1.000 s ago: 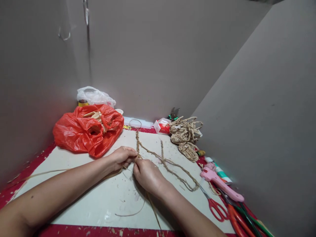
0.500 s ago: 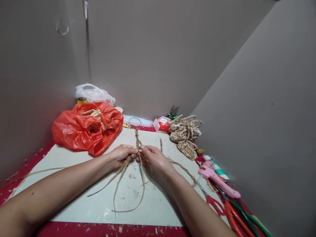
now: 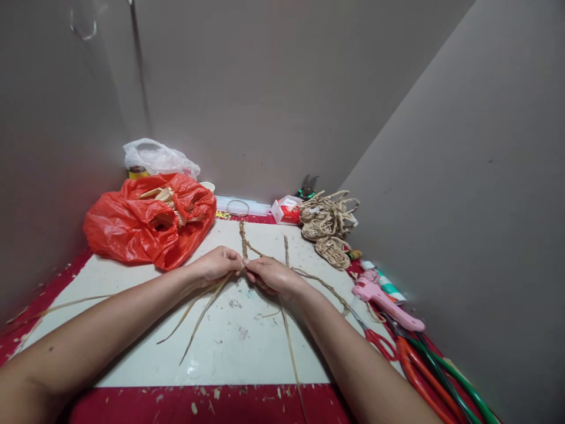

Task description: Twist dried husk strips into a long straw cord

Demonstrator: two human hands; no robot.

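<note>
Dry straw strands are pinched between my left hand (image 3: pixel 220 264) and my right hand (image 3: pixel 270 274), whose fingertips meet near the middle of the white board (image 3: pixel 238 353). Loose straw ends (image 3: pixel 203 318) fan out below my left hand. A long straw strand (image 3: pixel 289 341) trails from under my right hand past the board's near edge. Just beyond my fingers lies a twisted straw cord (image 3: pixel 242 235), with a thinner branch running right behind my right hand. The exact crossing of the strands is hidden by my fingers.
A red plastic bag (image 3: pixel 132 229) holding straw sits at left. At right are small woven straw sandals (image 3: pixel 333 252), a pink glue gun (image 3: pixel 388 303), red-handled scissors (image 3: pixel 382 344) and larger orange-handled cutters (image 3: pixel 424 383). A tissue pack (image 3: pixel 286 211) lies at the back.
The long looping strand that hung below my hands has swung right and now trails under my right hand. My right hand has turned flatter. The view has tilted slightly.
</note>
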